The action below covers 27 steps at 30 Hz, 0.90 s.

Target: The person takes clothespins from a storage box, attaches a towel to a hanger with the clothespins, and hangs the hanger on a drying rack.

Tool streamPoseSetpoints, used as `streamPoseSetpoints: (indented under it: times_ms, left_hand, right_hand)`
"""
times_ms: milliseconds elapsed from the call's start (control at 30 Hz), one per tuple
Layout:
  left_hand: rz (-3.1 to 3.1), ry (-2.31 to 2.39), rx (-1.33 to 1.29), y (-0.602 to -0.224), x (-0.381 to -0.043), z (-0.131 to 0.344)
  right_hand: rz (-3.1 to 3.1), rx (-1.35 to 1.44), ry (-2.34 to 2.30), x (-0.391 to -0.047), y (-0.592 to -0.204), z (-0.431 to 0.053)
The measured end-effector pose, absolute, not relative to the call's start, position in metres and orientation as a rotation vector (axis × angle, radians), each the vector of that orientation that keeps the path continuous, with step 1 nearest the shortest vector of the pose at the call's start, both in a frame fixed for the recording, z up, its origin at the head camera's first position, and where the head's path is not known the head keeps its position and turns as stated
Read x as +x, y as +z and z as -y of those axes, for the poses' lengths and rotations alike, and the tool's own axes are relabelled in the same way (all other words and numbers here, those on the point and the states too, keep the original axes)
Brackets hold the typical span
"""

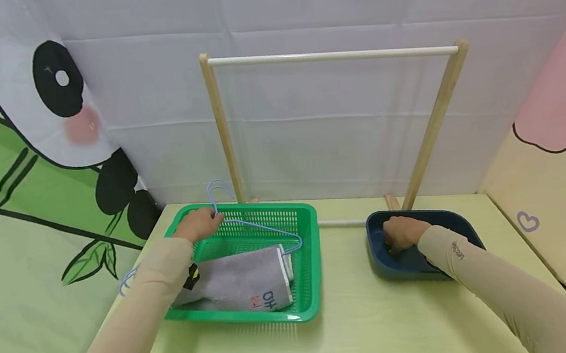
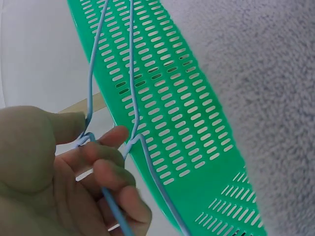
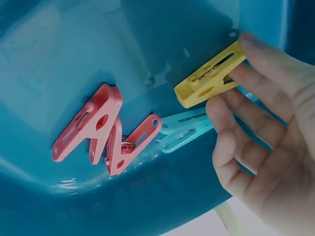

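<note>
In the head view my left hand (image 1: 198,224) is over the back left of a green basket (image 1: 317,260). It pinches a light blue wire hanger (image 2: 90,69) at the twisted neck; a second blue hanger (image 2: 132,73) runs alongside. A folded grey towel (image 1: 239,280) lies in the basket beneath. My right hand (image 1: 402,233) reaches into a dark blue basin (image 1: 404,271). There, in the right wrist view, thumb and fingers pinch a yellow clothespin (image 3: 189,94). Close by lie two pink clothespins (image 3: 110,105) and a teal clothespin (image 3: 172,124).
Behind the basket and basin stands a rack with wooden posts (image 1: 435,130) and a white top bar (image 1: 332,55). A lower white bar (image 1: 341,223) runs near the table. The pale table (image 1: 353,331) meets printed cloth walls at the back and sides.
</note>
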<state>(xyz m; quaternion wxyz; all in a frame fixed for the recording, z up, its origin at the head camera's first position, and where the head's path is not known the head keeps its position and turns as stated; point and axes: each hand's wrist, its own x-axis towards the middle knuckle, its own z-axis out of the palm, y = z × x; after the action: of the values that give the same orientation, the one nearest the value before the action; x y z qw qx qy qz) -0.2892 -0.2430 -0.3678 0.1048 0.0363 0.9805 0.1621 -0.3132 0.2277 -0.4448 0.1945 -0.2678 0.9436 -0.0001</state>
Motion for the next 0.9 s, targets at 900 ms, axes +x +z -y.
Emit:
streamPoseSetpoints:
  times_ms: [900]
  left_hand:
    - [-2.904,0.519,0.13,-0.3594,-0.2834,0.2364]
  right_hand:
    - [-2.68,-0.842,-0.012,-0.3134,-0.4392,-0.2271]
